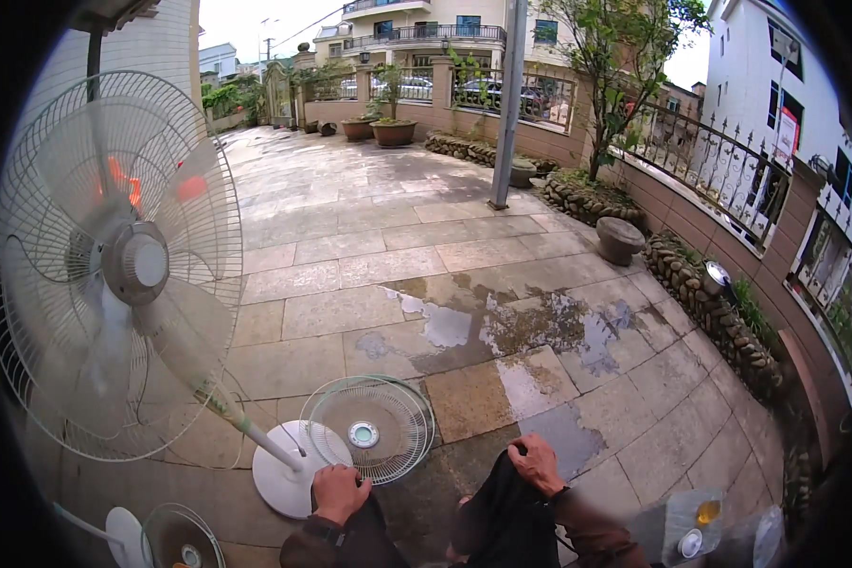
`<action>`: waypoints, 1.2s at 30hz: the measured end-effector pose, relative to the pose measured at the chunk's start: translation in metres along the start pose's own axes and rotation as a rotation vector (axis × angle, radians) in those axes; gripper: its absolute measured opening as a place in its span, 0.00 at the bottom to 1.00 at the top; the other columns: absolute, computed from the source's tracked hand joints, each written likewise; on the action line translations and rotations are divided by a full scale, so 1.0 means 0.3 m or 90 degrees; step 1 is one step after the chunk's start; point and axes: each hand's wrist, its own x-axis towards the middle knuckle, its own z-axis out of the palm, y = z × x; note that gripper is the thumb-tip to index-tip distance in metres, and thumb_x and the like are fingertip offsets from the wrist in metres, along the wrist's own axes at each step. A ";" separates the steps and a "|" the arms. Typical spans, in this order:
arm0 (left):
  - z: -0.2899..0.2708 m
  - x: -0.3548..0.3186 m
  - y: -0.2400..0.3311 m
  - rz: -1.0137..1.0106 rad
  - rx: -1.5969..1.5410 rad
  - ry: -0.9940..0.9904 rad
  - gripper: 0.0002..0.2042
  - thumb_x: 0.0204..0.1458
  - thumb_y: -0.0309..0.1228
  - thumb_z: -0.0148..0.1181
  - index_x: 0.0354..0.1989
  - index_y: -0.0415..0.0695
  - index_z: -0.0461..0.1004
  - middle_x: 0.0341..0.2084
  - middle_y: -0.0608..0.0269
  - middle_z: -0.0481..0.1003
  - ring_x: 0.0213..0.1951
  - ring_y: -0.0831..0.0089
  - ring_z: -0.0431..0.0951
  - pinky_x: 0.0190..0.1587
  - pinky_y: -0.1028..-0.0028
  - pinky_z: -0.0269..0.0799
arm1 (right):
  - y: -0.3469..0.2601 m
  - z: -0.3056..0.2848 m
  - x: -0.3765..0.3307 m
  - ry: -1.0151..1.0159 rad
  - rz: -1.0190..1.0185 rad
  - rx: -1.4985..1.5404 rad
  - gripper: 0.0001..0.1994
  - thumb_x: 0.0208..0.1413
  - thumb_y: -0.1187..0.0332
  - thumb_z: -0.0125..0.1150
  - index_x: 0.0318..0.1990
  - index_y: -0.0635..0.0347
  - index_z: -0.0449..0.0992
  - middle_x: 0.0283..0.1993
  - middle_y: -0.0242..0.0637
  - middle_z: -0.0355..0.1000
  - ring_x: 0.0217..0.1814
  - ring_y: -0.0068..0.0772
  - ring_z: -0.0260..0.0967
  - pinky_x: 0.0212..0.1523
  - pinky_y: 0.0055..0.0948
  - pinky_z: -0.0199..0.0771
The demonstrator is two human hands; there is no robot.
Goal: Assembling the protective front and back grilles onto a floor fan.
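My left hand (339, 492) rests on my left knee, knuckles up, fingers bent over the front of the knee with their tips hidden. My right hand (537, 464) lies draped over my right knee (506, 511), and I see nothing held in it. Standing at my left is a large pedestal fan (142, 263) with pale blades, a wire cage and a slanting pole. Its round white base (275, 481) is just beyond my left hand. A round wire fan grille (409, 426) with a pale hub lies on the paving beside that base.
At lower left are another round grille (187, 557) and a white base (123, 530). A clear plastic bag (677, 521) with an orange item and a white round part lies at lower right. A puddle (445, 325) wets the paving. A metal post (509, 104) and stone-edged beds stand farther off.
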 end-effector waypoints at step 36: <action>0.003 0.038 0.046 -0.012 -0.047 -0.007 0.10 0.45 0.39 0.68 0.25 0.45 0.79 0.30 0.59 0.78 0.38 0.55 0.77 0.44 0.57 0.71 | 0.026 0.007 0.018 0.017 0.009 0.037 0.11 0.52 0.60 0.60 0.34 0.57 0.82 0.40 0.44 0.76 0.46 0.49 0.73 0.48 0.44 0.73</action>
